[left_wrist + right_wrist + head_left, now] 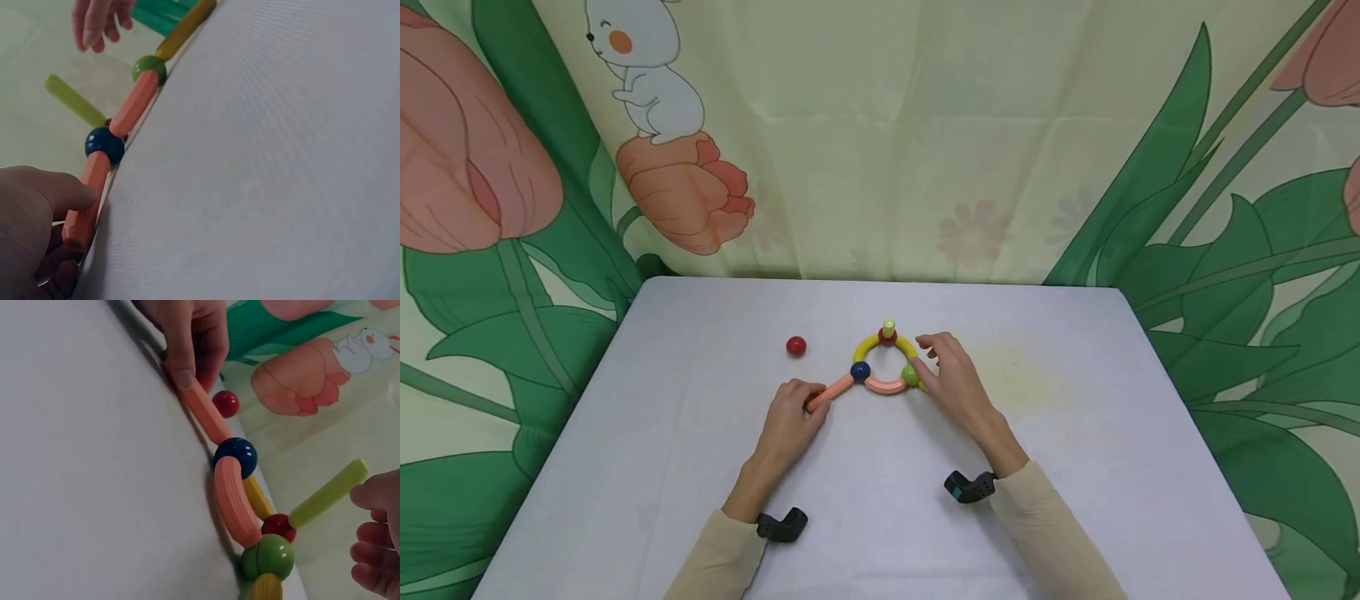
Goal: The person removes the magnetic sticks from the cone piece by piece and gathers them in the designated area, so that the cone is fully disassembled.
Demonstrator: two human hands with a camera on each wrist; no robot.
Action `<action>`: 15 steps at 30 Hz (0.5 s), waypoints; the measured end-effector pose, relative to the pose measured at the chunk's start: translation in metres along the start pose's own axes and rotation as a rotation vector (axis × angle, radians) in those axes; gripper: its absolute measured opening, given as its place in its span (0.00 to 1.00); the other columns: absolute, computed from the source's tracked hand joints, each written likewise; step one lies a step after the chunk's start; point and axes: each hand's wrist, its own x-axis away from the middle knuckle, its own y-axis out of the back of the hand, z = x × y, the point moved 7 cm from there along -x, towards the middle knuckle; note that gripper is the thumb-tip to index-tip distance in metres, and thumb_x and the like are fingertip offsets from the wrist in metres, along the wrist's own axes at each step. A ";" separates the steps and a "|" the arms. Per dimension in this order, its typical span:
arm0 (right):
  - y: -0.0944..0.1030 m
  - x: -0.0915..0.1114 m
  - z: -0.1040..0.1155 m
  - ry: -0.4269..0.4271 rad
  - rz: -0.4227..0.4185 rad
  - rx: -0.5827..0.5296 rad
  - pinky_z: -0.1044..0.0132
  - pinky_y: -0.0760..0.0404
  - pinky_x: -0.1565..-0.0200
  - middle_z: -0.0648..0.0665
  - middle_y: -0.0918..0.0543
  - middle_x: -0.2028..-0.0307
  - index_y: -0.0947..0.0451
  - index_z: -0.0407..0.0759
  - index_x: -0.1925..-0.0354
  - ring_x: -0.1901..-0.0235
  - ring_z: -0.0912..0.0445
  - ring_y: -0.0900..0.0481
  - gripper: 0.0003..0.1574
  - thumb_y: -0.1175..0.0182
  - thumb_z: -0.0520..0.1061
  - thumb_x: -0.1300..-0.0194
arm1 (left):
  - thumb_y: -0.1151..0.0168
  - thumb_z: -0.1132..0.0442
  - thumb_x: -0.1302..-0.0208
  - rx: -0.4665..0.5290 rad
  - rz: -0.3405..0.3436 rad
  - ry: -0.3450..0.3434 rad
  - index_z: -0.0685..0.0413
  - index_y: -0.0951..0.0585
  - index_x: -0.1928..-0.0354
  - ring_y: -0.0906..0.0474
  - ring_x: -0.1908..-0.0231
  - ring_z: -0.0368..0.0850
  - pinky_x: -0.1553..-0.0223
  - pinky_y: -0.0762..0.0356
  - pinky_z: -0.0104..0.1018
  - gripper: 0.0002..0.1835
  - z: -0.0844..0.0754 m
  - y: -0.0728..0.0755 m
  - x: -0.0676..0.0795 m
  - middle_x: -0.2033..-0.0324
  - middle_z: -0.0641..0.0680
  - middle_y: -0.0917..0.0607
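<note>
Magnetic rods and balls form a ring on the table. A blue ball (861, 372), a green ball (910, 375) and a red ball (279, 528) join curved yellow rods (867, 345) and a curved salmon rod (886, 387). My left hand (792, 417) pinches a straight salmon rod (87, 200) that extends from the blue ball. On the red ball stands a yellow-green rod (328, 494), pointing up. My right hand (957, 383) hovers beside the ring, fingers loosely bent and holding nothing. Below it, another yellow rod (186, 30) runs out from the green ball.
A loose red ball (796, 347) lies to the left of the ring. White cloth covers the table (700, 350). Behind the far edge hangs a printed curtain (850, 167) with tulips and a rabbit.
</note>
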 end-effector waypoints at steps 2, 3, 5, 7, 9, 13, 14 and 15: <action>-0.002 -0.008 0.004 0.001 0.013 -0.014 0.58 0.18 0.56 0.41 0.20 0.52 0.23 0.36 0.45 0.57 0.46 0.20 0.21 0.34 0.42 0.34 | 0.32 0.62 0.36 -0.002 -0.002 -0.004 0.58 0.15 0.50 0.30 0.60 0.46 0.62 0.28 0.35 0.14 0.000 -0.002 0.002 0.60 0.54 0.18; -0.003 -0.012 0.006 -0.002 0.022 -0.021 0.58 0.18 0.56 0.41 0.20 0.51 0.23 0.37 0.44 0.57 0.46 0.20 0.21 0.35 0.42 0.33 | 0.32 0.62 0.36 -0.007 -0.003 -0.005 0.57 0.15 0.51 0.30 0.60 0.46 0.63 0.28 0.35 0.13 0.000 -0.002 0.002 0.60 0.53 0.18; -0.005 -0.018 0.009 -0.010 0.044 -0.039 0.59 0.18 0.57 0.40 0.21 0.50 0.24 0.37 0.43 0.56 0.45 0.20 0.22 0.36 0.43 0.32 | 0.32 0.62 0.37 -0.008 -0.005 -0.005 0.57 0.15 0.51 0.30 0.61 0.45 0.63 0.29 0.34 0.13 -0.001 -0.003 0.003 0.60 0.53 0.18; -0.007 -0.024 0.012 -0.015 0.061 -0.056 0.59 0.18 0.56 0.39 0.22 0.48 0.25 0.38 0.42 0.56 0.46 0.21 0.23 0.36 0.44 0.31 | 0.32 0.62 0.37 -0.014 -0.007 -0.008 0.57 0.15 0.51 0.30 0.61 0.45 0.63 0.29 0.34 0.13 -0.001 -0.003 0.004 0.61 0.53 0.19; -0.009 -0.030 0.016 -0.012 0.068 -0.073 0.59 0.18 0.57 0.39 0.22 0.48 0.25 0.37 0.41 0.57 0.48 0.21 0.23 0.37 0.46 0.30 | 0.32 0.62 0.37 -0.019 -0.011 -0.014 0.57 0.15 0.51 0.30 0.61 0.45 0.63 0.29 0.34 0.13 -0.001 -0.001 0.004 0.61 0.53 0.19; -0.012 -0.038 0.024 0.015 0.064 -0.088 0.61 0.18 0.57 0.42 0.23 0.50 0.24 0.38 0.40 0.59 0.53 0.24 0.22 0.40 0.45 0.28 | 0.32 0.63 0.37 -0.010 -0.011 -0.019 0.57 0.15 0.51 0.31 0.62 0.45 0.64 0.30 0.34 0.13 0.000 0.001 0.002 0.61 0.53 0.19; -0.012 -0.040 0.025 0.023 0.062 -0.089 0.61 0.19 0.57 0.42 0.23 0.50 0.23 0.39 0.40 0.59 0.54 0.24 0.21 0.40 0.45 0.28 | 0.32 0.63 0.37 -0.010 -0.010 -0.019 0.57 0.15 0.51 0.31 0.62 0.45 0.64 0.30 0.34 0.13 0.000 0.001 0.001 0.61 0.53 0.19; -0.013 -0.041 0.027 0.032 0.060 -0.088 0.62 0.19 0.58 0.42 0.23 0.51 0.23 0.39 0.41 0.60 0.54 0.24 0.20 0.41 0.44 0.28 | 0.32 0.63 0.37 -0.011 -0.007 -0.018 0.57 0.15 0.51 0.31 0.62 0.45 0.64 0.30 0.34 0.13 0.001 0.002 0.001 0.61 0.52 0.19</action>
